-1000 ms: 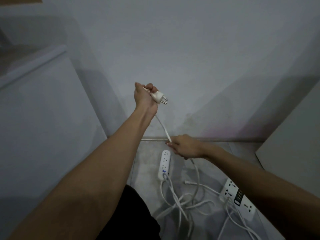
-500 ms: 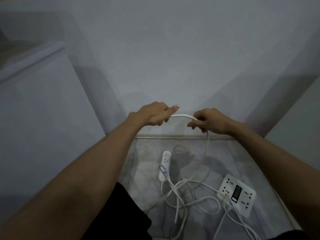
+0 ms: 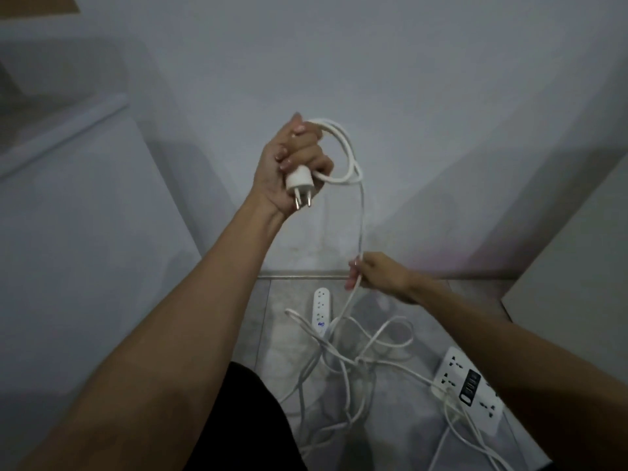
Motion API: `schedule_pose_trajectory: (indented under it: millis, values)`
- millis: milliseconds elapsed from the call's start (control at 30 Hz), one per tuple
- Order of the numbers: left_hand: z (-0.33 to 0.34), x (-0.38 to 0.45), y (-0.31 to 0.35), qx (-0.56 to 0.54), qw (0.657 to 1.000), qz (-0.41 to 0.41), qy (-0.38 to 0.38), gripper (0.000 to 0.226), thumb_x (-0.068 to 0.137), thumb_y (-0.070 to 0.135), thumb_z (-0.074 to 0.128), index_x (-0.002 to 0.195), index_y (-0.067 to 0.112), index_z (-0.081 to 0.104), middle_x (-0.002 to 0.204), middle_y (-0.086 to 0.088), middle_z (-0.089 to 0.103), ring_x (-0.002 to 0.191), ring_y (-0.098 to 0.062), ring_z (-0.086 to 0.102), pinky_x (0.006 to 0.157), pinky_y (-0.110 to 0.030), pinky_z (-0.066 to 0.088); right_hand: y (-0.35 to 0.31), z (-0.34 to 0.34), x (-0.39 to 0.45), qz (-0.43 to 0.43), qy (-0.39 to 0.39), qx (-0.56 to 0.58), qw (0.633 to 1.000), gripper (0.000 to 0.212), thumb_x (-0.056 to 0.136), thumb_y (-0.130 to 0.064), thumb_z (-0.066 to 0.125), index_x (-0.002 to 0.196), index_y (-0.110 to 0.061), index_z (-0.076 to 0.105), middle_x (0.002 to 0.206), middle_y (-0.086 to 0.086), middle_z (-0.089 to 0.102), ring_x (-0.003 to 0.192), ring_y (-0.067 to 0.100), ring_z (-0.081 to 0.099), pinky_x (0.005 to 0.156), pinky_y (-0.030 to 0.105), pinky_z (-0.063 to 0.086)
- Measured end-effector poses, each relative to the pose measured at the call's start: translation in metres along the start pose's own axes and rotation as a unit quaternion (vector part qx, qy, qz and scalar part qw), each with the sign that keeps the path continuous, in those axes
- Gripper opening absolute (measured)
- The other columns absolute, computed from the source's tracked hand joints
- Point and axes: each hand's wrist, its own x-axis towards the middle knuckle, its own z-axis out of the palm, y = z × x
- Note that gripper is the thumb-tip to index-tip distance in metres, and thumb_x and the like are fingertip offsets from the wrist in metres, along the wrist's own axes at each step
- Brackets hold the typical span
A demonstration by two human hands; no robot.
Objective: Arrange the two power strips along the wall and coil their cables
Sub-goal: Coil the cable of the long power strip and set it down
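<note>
Coiling goes best, I'd judge, if each new loop matches the first in size and the strand stays untwisted. The left hand is raised before the pale wall, clenched round a white two-pin plug and one loop of thin white cable. Lower down, the right hand pinches the same cable near the floor's wall edge. On the grey floor, a slim white power strip lies by the wall and a wide white power strip towards the right edge; tangled white cords between them could snag.
</note>
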Motion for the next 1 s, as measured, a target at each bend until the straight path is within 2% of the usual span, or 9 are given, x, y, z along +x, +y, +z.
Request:
schedule_pose_trajectory:
  millis: [167, 333, 433, 533, 667, 767, 833, 900, 1000]
  values:
    - [-0.019, 0.007, 0.005, 0.032, 0.937, 0.258, 0.233, 0.055, 0.105, 0.034, 0.026, 0.055, 0.016, 0.041, 0.039, 0.006, 0.038, 0.033, -0.008, 0.040, 0.054, -0.023, 0.036, 0.006, 0.008, -0.012, 0.022, -0.037, -0.057, 0.997, 0.024, 0.104, -0.020, 0.031, 0.104, -0.007, 0.051, 0.068, 0.008, 0.055, 0.059, 0.022, 0.062, 0.055, 0.025, 0.051]
    - [-0.038, 0.018, -0.015, 0.235, 0.843, 0.298, 0.380, 0.041, 0.106, 0.035, 0.027, 0.070, 0.017, 0.036, 0.043, 0.004, 0.045, 0.038, -0.009, 0.045, 0.049, -0.022, 0.039, -0.023, 0.013, -0.022, -0.099, -0.029, -0.273, 0.956, 0.029, 0.102, -0.025, 0.037, 0.106, -0.012, 0.062, 0.061, -0.005, 0.052, 0.050, 0.014, 0.055, 0.061, 0.030, 0.048]
    - [-0.058, 0.012, -0.028, 0.533, 0.707, 0.209, 0.414, 0.032, 0.105, 0.035, 0.027, 0.082, 0.016, 0.039, 0.058, 0.002, 0.048, 0.049, -0.009, 0.049, 0.053, -0.025, 0.044, -0.041, 0.007, -0.023, -0.153, 0.024, -0.302, 0.941, 0.031, 0.098, -0.034, 0.047, 0.089, -0.017, 0.072, 0.065, -0.003, 0.059, 0.063, 0.016, 0.055, 0.064, 0.029, 0.040]
    - [-0.074, -0.006, -0.033, 0.714, 0.592, 0.100, 0.360, 0.021, 0.103, 0.039, 0.032, 0.097, 0.021, 0.040, 0.067, 0.002, 0.055, 0.060, -0.015, 0.054, 0.064, -0.033, 0.046, -0.044, -0.011, -0.021, -0.154, 0.066, -0.313, 0.935, 0.026, 0.092, -0.037, 0.055, 0.079, -0.022, 0.073, 0.072, 0.002, 0.068, 0.069, 0.017, 0.059, 0.069, 0.030, 0.044]
    - [-0.065, -0.026, -0.034, 0.891, 0.365, -0.104, 0.248, 0.035, 0.102, 0.050, 0.021, 0.092, 0.024, 0.043, 0.083, 0.003, 0.058, 0.079, -0.019, 0.055, 0.075, -0.037, 0.043, -0.046, -0.041, -0.021, -0.174, 0.154, -0.286, 0.930, 0.023, 0.081, -0.045, 0.068, 0.073, -0.024, 0.072, 0.064, -0.002, 0.066, 0.062, 0.011, 0.056, 0.062, 0.027, 0.041]
    - [-0.049, -0.027, -0.036, 0.914, 0.298, -0.149, 0.232, 0.064, 0.097, 0.060, 0.007, 0.085, 0.018, 0.053, 0.074, 0.002, 0.064, 0.075, -0.017, 0.060, 0.074, -0.035, 0.042, -0.049, -0.054, -0.019, -0.178, 0.195, -0.271, 0.926, 0.023, 0.074, -0.045, 0.075, 0.067, -0.025, 0.068, 0.054, -0.007, 0.057, 0.053, 0.007, 0.050, 0.055, 0.019, 0.036]
    - [-0.033, -0.023, -0.033, 0.898, 0.327, -0.189, 0.227, 0.070, 0.092, 0.069, 0.007, 0.077, 0.019, 0.054, 0.063, 0.002, 0.061, 0.060, -0.015, 0.058, 0.066, -0.032, 0.042, -0.048, -0.063, -0.015, -0.181, 0.207, -0.246, 0.930, 0.021, 0.074, -0.041, 0.077, 0.067, -0.024, 0.068, 0.055, -0.007, 0.059, 0.051, 0.005, 0.052, 0.053, 0.016, 0.037]
    - [-0.015, -0.023, -0.027, 0.828, 0.450, -0.245, 0.226, 0.069, 0.087, 0.076, 0.022, 0.064, 0.016, 0.046, 0.049, 0.002, 0.046, 0.043, -0.014, 0.039, 0.052, -0.026, 0.035, -0.046, -0.070, -0.011, -0.181, 0.208, -0.200, 0.940, 0.020, 0.076, -0.036, 0.076, 0.073, -0.017, 0.070, 0.060, -0.002, 0.064, 0.053, 0.006, 0.057, 0.054, 0.012, 0.041]
    - [0.001, -0.027, -0.015, 0.692, 0.641, -0.267, 0.198, 0.053, 0.094, 0.058, 0.043, 0.061, 0.016, 0.041, 0.043, 0.003, 0.025, 0.034, -0.010, 0.017, 0.036, -0.016, 0.019, -0.038, -0.068, -0.005, -0.168, 0.198, -0.148, 0.955, 0.017, 0.082, -0.029, 0.072, 0.075, -0.013, 0.071, 0.065, 0.001, 0.068, 0.056, 0.001, 0.061, 0.057, 0.007, 0.044]
